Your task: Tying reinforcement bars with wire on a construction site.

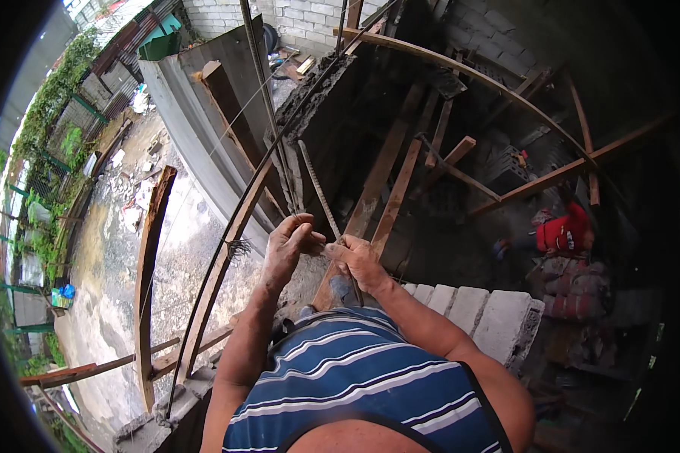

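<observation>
Both my hands meet at chest height in front of my blue and white striped shirt. My left hand (290, 243) is closed around the lower part of a ribbed steel bar (314, 187) that rises up and to the left. My right hand (359, 260) is closed right next to it, gripping the same bar or a thin wire tie at that spot; I cannot tell which. More upright steel bars (267, 106) stand just behind, beside a rough dark concrete wall top (317, 90).
A row of pale concrete blocks (472, 309) runs along the right below my arm. Curved wooden planks (149, 257) and a long wooden rail (227, 249) stand at left over a dirt yard far below. A person in red (563, 230) is down at the right among timber props.
</observation>
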